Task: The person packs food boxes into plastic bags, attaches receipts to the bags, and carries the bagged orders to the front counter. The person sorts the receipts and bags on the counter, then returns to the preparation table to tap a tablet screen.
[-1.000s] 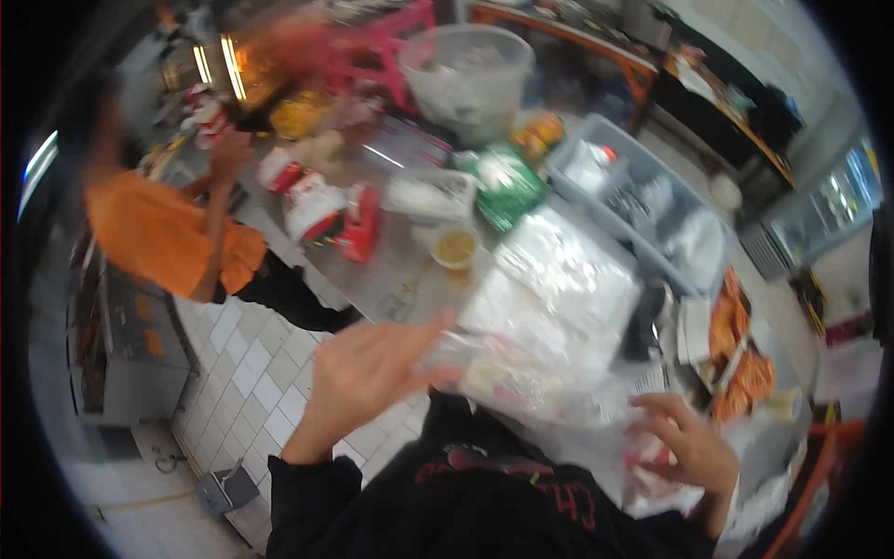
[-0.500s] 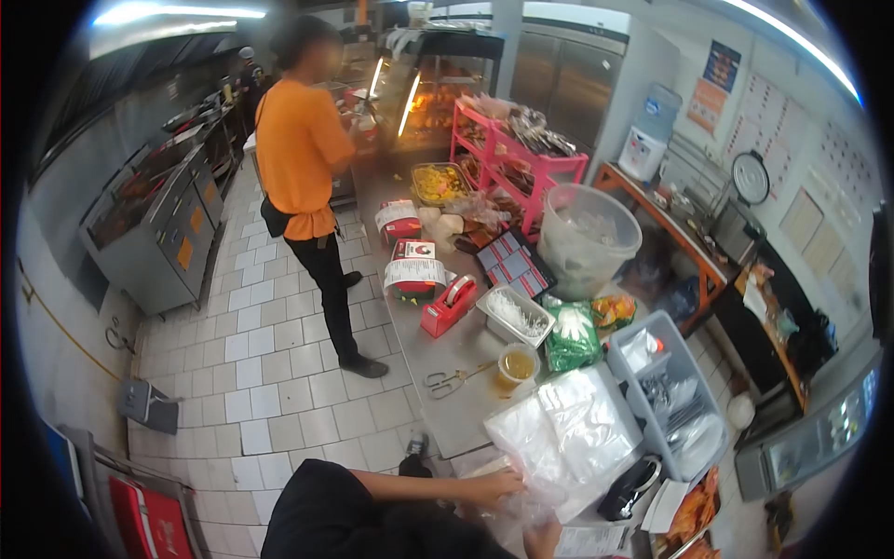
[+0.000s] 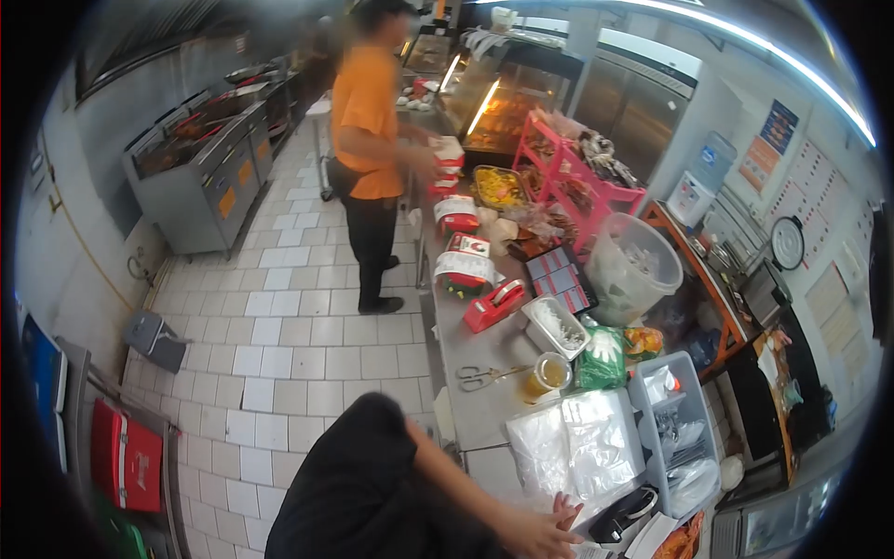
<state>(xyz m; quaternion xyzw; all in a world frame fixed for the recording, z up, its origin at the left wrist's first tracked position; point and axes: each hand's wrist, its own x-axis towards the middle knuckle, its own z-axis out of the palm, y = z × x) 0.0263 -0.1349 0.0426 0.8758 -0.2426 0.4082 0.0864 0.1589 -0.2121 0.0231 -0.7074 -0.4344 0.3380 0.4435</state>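
At the bottom edge, my left hand (image 3: 542, 534) reaches right, beside the lower end of the clear plastic bags (image 3: 582, 447) stacked on the steel counter. Its fingers look apart, and nothing can be made out in them. My right hand cannot be made out in this view. A black object (image 3: 624, 514) and a white printed paper lie to the right of my left hand. Above the bags stand a lidded cup of yellowish sauce (image 3: 549, 374), a foil tray of white items (image 3: 556, 326) and a green glove packet (image 3: 602, 358).
Scissors (image 3: 477, 377), a red tape dispenser (image 3: 494, 306) and red-white boxes (image 3: 466, 264) line the counter. A divided grey bin (image 3: 677, 438) stands right, with a large clear tub (image 3: 633, 267) beyond. A person in orange (image 3: 371, 121) stands left of the counter, hands near boxes.
The view has swung, showing more floor to the left. The clear bag with food, between my hands a second ago, is no longer visible. The person in orange now has hands at a red-white box.
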